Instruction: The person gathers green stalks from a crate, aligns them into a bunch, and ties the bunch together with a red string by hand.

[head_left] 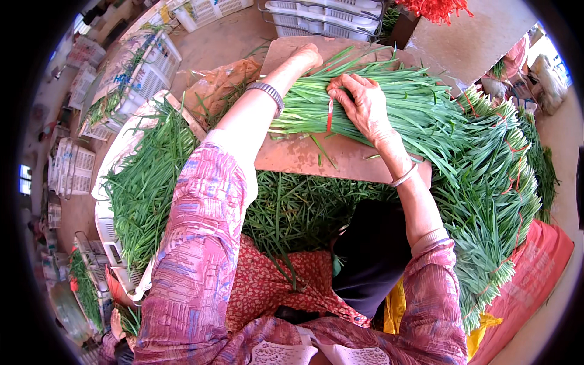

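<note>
A thick bundle of long green garlic chives (395,97) lies on a brown board (347,161) in front of me. A narrow red tie (330,117) runs across it near its pale, stem end on the left. My right hand (360,103) rests on top of the bundle, thumb and fingers pinched at the upper end of the tie. My left hand (308,56) is at the far edge of the bundle, by the board's far side. Its fingers are turned away and hidden, so whether it grips anything does not show.
Tied chive bundles (486,225) are stacked along my right, above a red sheet (529,286). Loose chives (152,182) fill a white crate at my left. Cut leaves (304,207) lie below the board. Red ties (435,9) hang at the top; white crates (322,27) stand beyond.
</note>
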### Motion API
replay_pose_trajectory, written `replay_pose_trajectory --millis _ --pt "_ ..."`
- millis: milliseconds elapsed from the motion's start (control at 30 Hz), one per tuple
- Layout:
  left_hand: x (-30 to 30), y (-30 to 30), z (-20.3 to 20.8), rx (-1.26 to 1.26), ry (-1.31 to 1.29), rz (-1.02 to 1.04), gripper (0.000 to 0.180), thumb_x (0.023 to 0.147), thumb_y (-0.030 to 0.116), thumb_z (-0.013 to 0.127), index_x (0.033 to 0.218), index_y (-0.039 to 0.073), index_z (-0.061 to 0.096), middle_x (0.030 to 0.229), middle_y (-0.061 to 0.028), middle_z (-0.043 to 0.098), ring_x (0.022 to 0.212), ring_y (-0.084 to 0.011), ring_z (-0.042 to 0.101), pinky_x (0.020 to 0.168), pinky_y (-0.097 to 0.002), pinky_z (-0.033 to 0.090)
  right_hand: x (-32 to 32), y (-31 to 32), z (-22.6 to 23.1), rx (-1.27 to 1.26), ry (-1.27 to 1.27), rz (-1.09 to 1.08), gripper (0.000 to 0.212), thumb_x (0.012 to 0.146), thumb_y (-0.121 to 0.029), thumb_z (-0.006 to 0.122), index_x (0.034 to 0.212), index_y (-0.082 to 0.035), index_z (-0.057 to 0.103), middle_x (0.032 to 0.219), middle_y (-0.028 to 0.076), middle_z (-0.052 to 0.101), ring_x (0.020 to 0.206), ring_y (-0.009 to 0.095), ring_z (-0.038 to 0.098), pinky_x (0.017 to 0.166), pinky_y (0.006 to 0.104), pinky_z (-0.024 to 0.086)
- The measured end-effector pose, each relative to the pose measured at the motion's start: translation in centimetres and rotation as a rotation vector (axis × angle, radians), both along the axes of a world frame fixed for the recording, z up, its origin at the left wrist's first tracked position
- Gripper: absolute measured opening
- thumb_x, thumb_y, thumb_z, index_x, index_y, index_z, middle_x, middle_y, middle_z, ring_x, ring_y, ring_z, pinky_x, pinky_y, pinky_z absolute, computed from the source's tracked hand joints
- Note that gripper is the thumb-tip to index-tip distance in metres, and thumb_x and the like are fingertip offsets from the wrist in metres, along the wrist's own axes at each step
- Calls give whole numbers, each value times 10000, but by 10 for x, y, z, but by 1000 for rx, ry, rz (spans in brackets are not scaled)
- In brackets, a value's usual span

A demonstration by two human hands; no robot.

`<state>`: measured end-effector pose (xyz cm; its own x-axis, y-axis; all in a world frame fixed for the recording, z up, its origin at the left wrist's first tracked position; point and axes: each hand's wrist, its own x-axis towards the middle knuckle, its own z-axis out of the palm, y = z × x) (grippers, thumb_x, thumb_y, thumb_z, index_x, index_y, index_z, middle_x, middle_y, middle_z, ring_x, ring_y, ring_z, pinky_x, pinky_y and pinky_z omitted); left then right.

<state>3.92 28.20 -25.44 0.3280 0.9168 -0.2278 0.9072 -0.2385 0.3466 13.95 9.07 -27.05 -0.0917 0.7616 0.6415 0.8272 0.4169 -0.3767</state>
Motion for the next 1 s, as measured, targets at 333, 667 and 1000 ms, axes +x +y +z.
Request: replay_pose_trajectory --millis 333,667,1000 --pt "43 3 -40 9 13 -83 430 787 268 714 1125 1 699 1199 -200 667 1167 -304 628 969 -384 502 10 -13 -1 -55 -65 -84 128 921 -259 634 933 -133 656 896 38 650 900 268 630 913 418 434" --pt "22 20 -57 -97 -190 -325 300 794 286 713 1015 85 743 1038 -91 727 985 -181 655 872 -320 511 6 -10 -3 4 -67 -81 117 908 -264 636 938 -154 663 852 50 620 868 288 613 891 427 438" --pt "-16 -1 -29 -371 -714 -308 57 798 101 679 789 75 629 749 23 612 697 -98 545 619 -280 442 0 -18 -1 13 -36 -46 124 892 -260 643 939 -153 682 882 44 641 886 289 619 904 423 439"
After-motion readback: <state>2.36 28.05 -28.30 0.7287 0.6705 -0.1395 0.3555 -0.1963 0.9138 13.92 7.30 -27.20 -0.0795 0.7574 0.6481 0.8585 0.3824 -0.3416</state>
